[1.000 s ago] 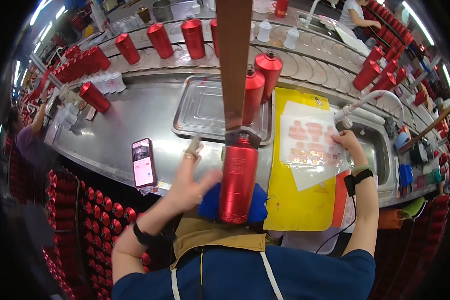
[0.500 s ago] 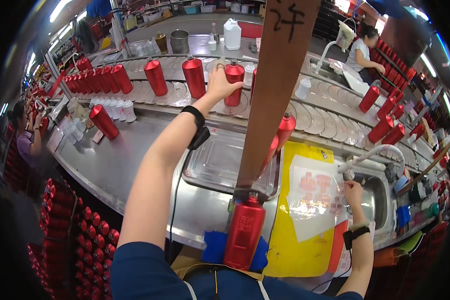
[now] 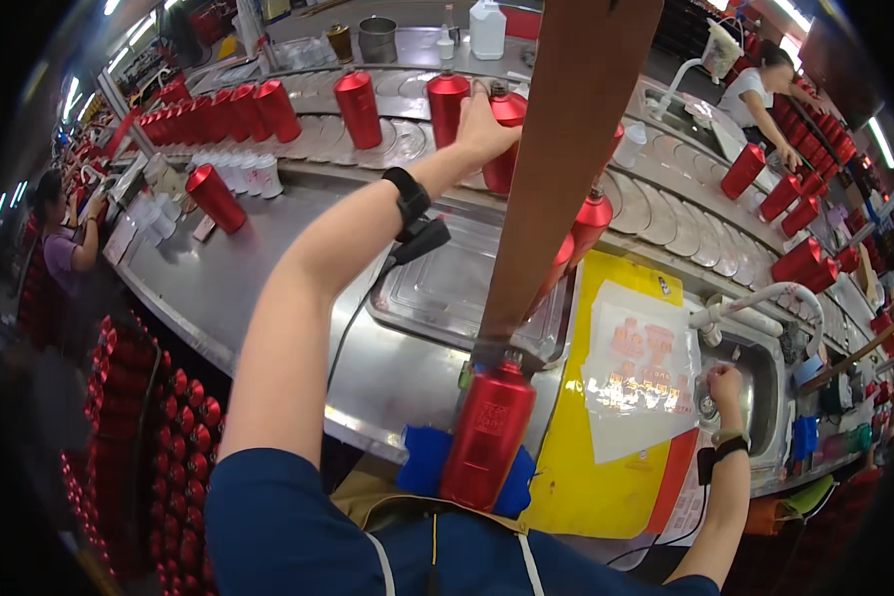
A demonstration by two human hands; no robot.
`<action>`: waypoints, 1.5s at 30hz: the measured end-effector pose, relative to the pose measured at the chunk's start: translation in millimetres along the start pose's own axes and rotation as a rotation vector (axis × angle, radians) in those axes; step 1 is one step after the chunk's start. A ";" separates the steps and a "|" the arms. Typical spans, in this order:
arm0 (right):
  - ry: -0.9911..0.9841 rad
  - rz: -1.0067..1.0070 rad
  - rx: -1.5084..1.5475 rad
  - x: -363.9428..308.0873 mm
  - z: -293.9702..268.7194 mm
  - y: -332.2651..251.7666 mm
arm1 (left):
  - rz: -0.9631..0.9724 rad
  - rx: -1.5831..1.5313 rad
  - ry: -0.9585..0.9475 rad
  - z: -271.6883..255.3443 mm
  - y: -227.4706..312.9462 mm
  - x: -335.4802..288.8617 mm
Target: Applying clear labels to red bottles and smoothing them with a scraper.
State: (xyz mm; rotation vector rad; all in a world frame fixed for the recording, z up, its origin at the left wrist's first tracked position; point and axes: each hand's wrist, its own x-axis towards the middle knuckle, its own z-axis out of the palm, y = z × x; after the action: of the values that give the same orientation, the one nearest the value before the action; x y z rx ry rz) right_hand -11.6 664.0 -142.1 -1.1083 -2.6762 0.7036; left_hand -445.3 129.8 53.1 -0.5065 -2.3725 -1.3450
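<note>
Gripping red bottle (image 3: 504,149) on conveyor, left hand (image 3: 482,129); right hand (image 3: 725,382) by sink

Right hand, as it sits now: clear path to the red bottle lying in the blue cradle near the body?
Probably yes. The right hand rests by the sink; only flat yellow sheet and the transparent decal sheet lie between it and the red bottle.
</note>
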 end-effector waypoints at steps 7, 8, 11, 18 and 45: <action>0.269 -0.391 -0.315 -13.8 -13.3 -65.5 | -0.038 -0.138 -0.198 -105.7 12.3 -104.4; 0.179 -0.343 -0.131 -28.1 -28.2 -107.7 | 0.021 -0.095 -0.208 -118.1 4.5 -118.0; 0.213 -0.420 0.041 -88.8 -59.4 -184.8 | 0.089 -0.067 -0.244 -122.0 -8.6 -152.4; 0.000 -0.587 0.421 -242.9 -84.9 -308.1 | 0.050 -0.053 -0.224 -134.8 1.6 -185.7; -0.076 -0.584 0.618 -333.3 -48.1 -332.5 | -0.327 -0.590 -0.597 -139.4 117.6 -392.1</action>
State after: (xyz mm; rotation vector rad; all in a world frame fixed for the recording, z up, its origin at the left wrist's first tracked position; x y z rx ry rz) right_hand 33.2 243.4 70.0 -0.1412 -2.3592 1.3100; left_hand -29.7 15.5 18.8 -0.7931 -2.5494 -2.3447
